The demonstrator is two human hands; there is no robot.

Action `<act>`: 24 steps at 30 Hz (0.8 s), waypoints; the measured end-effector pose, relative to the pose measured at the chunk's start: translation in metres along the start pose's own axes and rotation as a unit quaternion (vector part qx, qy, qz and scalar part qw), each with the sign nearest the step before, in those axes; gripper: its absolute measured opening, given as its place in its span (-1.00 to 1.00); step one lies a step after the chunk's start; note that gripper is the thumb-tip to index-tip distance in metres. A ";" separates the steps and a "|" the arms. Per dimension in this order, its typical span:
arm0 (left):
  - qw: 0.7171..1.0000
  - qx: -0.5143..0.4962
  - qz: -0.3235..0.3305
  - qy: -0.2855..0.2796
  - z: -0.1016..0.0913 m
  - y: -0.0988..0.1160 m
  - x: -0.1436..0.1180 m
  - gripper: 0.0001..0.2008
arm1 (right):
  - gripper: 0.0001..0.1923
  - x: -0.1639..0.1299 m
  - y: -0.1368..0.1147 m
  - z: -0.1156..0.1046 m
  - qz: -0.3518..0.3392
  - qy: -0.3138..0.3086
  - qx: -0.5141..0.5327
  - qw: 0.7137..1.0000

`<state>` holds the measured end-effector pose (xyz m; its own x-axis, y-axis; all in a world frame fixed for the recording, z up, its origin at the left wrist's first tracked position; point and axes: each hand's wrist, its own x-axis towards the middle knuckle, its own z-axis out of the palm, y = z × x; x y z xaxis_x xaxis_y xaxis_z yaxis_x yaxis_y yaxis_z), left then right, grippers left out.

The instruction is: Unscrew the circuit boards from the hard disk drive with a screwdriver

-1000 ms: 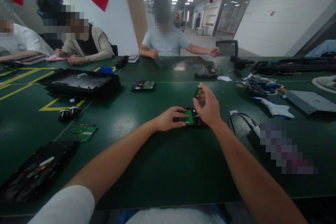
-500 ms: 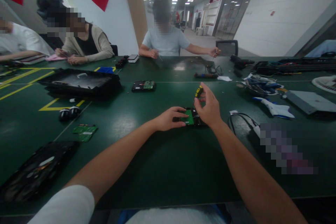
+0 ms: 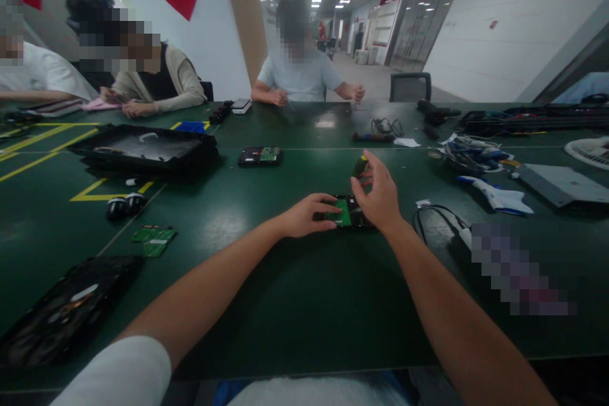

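Head view: right hand (image 3: 380,196) fingers clamped the upright screwdriver (image 3: 360,167) directly above the drive (image 3: 346,212); left hand (image 3: 304,216) fingers pressed flat on it.

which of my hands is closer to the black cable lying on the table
Right. Your right hand, gripping a screwdriver, is just left of the black cable; your left hand rests farther left on the green circuit board.
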<state>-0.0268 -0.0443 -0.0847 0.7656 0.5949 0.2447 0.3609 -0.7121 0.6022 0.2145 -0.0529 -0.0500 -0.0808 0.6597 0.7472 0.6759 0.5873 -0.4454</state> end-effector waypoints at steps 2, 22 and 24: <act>1.000 0.001 0.003 0.001 0.000 0.000 0.000 -0.52 | -0.32 0.000 -0.001 -0.001 -0.001 -0.001 -0.006 1.000; 1.000 -0.009 -0.005 -0.002 0.000 0.002 0.000 -0.52 | -0.32 -0.001 -0.002 -0.001 -0.003 -0.004 -0.006 1.000; 1.000 -0.008 -0.003 0.001 0.000 0.002 -0.001 -0.53 | -0.33 -0.001 -0.002 -0.001 0.002 -0.007 -0.006 1.000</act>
<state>-0.0267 -0.0458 -0.0835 0.7630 0.5992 0.2425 0.3562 -0.7027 0.6159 0.2137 -0.0551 -0.0489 -0.0879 0.6687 0.7383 0.6851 0.5786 -0.4426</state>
